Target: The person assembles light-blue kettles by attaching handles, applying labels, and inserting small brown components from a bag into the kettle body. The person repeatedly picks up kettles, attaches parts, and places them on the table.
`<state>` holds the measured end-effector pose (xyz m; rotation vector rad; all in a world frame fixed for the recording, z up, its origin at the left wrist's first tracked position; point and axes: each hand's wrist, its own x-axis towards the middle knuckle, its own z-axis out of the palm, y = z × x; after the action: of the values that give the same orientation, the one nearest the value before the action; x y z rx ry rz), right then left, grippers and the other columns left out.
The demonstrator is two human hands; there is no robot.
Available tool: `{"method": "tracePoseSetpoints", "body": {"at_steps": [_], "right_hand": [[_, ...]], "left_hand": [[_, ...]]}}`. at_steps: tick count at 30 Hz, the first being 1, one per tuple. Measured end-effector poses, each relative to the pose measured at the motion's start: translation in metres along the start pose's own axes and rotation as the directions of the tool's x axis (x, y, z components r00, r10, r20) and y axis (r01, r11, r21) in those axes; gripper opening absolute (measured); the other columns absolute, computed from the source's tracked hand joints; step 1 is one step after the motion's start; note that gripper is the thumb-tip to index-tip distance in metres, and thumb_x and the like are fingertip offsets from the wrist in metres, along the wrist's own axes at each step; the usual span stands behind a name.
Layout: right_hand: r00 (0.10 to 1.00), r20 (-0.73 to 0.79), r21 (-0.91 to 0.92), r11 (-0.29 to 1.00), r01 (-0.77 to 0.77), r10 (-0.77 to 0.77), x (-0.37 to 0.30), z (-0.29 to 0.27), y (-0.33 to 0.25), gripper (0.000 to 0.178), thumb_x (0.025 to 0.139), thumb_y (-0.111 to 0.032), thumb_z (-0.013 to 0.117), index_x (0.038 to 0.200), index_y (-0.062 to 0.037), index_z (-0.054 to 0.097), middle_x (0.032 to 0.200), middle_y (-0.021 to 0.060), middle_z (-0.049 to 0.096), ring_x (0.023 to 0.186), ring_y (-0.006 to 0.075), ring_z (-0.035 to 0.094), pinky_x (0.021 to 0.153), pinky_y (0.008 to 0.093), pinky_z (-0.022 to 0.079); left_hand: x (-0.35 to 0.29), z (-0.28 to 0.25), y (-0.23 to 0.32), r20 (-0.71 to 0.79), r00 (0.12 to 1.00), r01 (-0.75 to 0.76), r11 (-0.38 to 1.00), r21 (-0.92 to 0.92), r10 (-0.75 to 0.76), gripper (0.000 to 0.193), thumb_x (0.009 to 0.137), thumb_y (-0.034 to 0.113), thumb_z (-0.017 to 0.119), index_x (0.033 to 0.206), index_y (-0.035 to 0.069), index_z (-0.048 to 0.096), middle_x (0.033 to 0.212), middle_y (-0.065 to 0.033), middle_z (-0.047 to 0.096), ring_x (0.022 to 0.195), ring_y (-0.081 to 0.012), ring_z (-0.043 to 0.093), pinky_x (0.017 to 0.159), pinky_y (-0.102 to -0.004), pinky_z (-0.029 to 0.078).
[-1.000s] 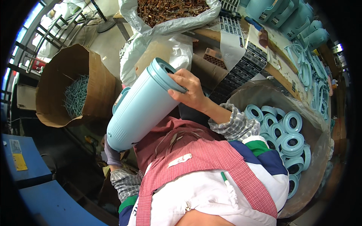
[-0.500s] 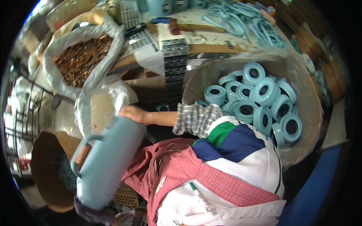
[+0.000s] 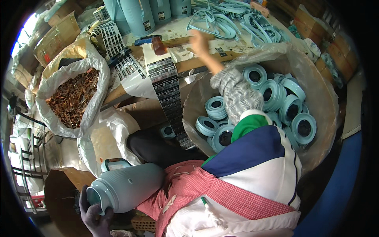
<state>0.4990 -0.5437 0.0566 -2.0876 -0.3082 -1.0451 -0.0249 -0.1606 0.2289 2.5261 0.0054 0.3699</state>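
Observation:
In my lap lies a light-blue jug [image 3: 134, 183] with a loop handle, tilted on its side, its open mouth facing lower left. My left hand [image 3: 94, 215], in a dark purple-grey glove, grips the rim of that mouth, thumb and fingers around the edge. My bare right hand [image 3: 200, 44] is stretched out over the worktable, close to a heap of light-blue plastic strips [image 3: 215, 25]. Its fingers look bent, but blur hides whether anything is in them. A brown cylindrical piece [image 3: 158, 46] lies on the table left of that hand, beside a blue-handled tool [image 3: 148, 40].
Below my right arm stands a lined bin [image 3: 327, 130] of light-blue rings. Label sheets [image 3: 166, 85] hang over the table edge [image 3: 185, 65]. More jugs [image 3: 136, 17] stand at the back. A white sack [image 3: 103, 77] of brown scraps is at left, above a cardboard box [image 3: 59, 193].
My right hand has let go of the jug and moved up over the worktable. The jug has tipped lower, nearer to level, its mouth now showing at my left hand.

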Motion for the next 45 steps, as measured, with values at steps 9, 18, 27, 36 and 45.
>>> {"method": "tracePoseSetpoints", "body": {"at_steps": [9, 18, 27, 36, 45], "right_hand": [[0.874, 0.449, -0.831, 0.445, 0.333, 0.184, 0.058, -0.08, 0.053, 0.024, 0.083, -0.014, 0.047, 0.098, -0.016, 0.065, 0.101, 0.0029, 0.063, 0.106, 0.0265, 0.049, 0.084, 0.0473, 0.038], [0.746, 0.534, 0.689, 0.716, -0.111, -0.399, -0.017, -0.109, -0.232, 0.025, 0.091, -0.022, 0.048, 0.103, -0.0007, 0.054, 0.073, 0.006, 0.054, 0.065, 0.0124, 0.051, 0.055, 0.0295, 0.045], [0.689, 0.596, 0.782, 0.102, -0.616, -0.412, -0.138, -0.04, -0.33, 0.048, 0.094, -0.042, 0.043, 0.119, -0.0008, 0.047, 0.1, 0.0092, 0.055, 0.084, 0.0136, 0.055, 0.069, 0.0257, 0.047], [0.532, 0.715, 0.576, -0.05, -0.816, -0.454, -0.205, -0.048, -0.344, 0.024, 0.097, -0.023, 0.041, 0.107, -0.0017, 0.047, 0.056, -0.0021, 0.042, 0.042, 0.0024, 0.032, 0.041, 0.017, 0.028], [0.032, 0.809, 0.051, 0.016, -0.999, -0.586, -0.247, -0.069, -0.359, 0.017, 0.093, -0.019, 0.049, 0.101, -0.0035, 0.05, 0.065, 0.0003, 0.05, 0.058, 0.005, 0.045, 0.055, 0.0181, 0.036]], "left_hand": [[-0.015, 0.02, 0.056, -0.157, 0.951, -0.133, 0.81, 0.571, 0.267, 0.019, 0.071, 0.014, 0.073, 0.085, 0.008, 0.063, 0.09, -0.0078, 0.061, 0.075, -0.0243, 0.058, 0.059, -0.034, 0.048], [0.03, 0.036, 0.063, -0.093, 0.92, -0.306, 0.847, 0.435, 0.38, 0.048, 0.059, 0.026, 0.075, 0.102, 0.008, 0.063, 0.106, -0.014, 0.058, 0.096, -0.0337, 0.056, 0.078, -0.0427, 0.045], [0.03, 0.056, 0.018, -0.423, 0.871, -0.254, 0.966, 0.049, 0.251, 0.02, 0.077, 0.014, 0.069, 0.088, 0.0, 0.062, 0.065, -0.005, 0.057, 0.054, -0.0131, 0.053, 0.047, -0.0238, 0.038], [0.019, 0.072, 0.023, -0.182, 0.707, 0.197, 0.437, -0.878, -0.684, 0.027, 0.089, 0.023, 0.054, 0.1, -0.001, 0.057, 0.059, 0.0028, 0.044, 0.048, -0.0018, 0.038, 0.042, -0.0176, 0.029], [-0.076, 0.113, 0.016, -0.163, 0.431, 0.355, 0.333, -0.874, -0.888, 0.012, 0.086, 0.014, 0.057, 0.081, 0.004, 0.053, 0.072, 0.0005, 0.053, 0.056, -0.0011, 0.04, 0.051, -0.0167, 0.032]]}}
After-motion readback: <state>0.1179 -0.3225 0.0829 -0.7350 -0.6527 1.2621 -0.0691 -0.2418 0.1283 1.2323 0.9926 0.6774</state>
